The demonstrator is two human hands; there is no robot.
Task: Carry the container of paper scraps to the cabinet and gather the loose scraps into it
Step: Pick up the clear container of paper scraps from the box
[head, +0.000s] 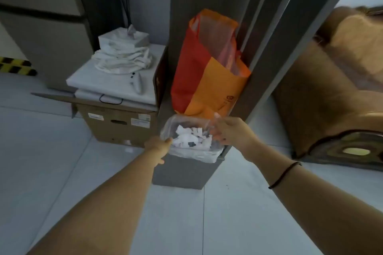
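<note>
A clear plastic container (176,122) filled with white paper scraps (191,136) rests on the front edge of a low grey cabinet (182,174). My left hand (158,147) grips the container's left rim. My right hand (230,132) holds its right rim, fingers wrapped over the edge. Just behind the container stands an orange and red bag (205,74), upright against the cabinet's tall grey panel. The image is blurred, so single scraps are hard to tell apart.
Left of the cabinet is a cardboard box (116,124) topped by white boards, a heap of white cloth (124,58) and a small white box. A grey fridge stands at far left. A brown sofa (331,89) is on the right. Pale tiled floor lies below.
</note>
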